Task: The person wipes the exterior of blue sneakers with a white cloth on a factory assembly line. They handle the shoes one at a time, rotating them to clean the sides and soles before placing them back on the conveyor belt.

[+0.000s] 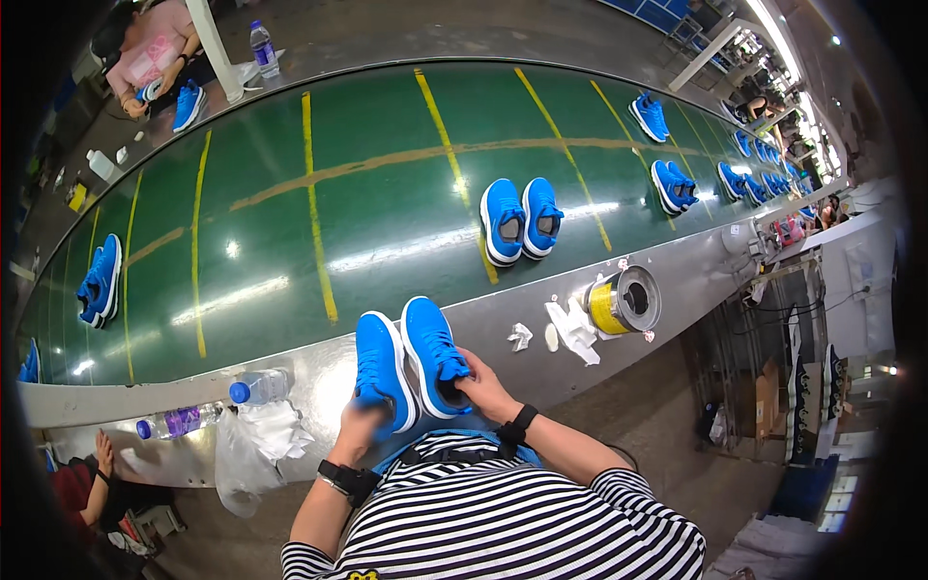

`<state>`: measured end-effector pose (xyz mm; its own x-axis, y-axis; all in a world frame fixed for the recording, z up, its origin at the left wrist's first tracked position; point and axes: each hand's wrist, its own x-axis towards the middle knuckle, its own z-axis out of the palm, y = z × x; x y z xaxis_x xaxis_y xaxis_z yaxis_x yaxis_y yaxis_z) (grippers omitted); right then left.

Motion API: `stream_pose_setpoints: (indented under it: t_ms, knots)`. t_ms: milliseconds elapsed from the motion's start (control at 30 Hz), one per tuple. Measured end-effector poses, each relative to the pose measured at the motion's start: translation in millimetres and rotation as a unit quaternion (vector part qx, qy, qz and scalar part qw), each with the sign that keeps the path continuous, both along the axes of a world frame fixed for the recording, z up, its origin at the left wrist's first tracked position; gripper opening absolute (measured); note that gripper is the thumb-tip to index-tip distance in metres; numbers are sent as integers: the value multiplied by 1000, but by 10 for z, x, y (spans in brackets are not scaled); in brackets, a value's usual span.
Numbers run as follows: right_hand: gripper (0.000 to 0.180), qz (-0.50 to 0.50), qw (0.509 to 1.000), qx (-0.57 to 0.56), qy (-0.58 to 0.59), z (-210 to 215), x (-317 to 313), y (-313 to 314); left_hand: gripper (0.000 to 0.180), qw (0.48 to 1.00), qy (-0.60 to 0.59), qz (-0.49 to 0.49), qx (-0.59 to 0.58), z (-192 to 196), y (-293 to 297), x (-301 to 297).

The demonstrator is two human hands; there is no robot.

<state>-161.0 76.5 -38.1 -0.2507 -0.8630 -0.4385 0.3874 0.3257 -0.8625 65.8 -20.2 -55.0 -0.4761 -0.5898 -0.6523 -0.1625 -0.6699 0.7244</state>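
A pair of blue sneakers with white soles lies right in front of me, toes pointing away, at the near metal edge of the belt. My right hand (485,389) grips the right sneaker (428,333) at its heel opening, thumb and fingers closed on the collar. At the heel of the left sneaker (378,353) is my left hand (360,425); its fingers are smeared by motion, so their grip is unclear. Another pair of blue sneakers (503,217) stands on the green belt (387,208) just beyond, slightly to the right.
An open metal can (609,307) with yellow sides and crumpled white tissue (572,331) sit on the right ledge. Plastic bottles (259,387) and a white bag (242,464) are on the left. More blue sneakers (101,280) ride the belt; people (155,48) work at far left and left.
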Motion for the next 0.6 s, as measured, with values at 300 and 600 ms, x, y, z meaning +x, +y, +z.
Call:
stream_pose_setpoints:
  t_ms: [300,600]
  knots:
    - [43,-47,985,47,-161,38,-75,156,40,991,70,-12,113,100,-93,104]
    - [28,-42,985,19,-166,264,-29,97,41,991,86,-12,102,133,-82,198]
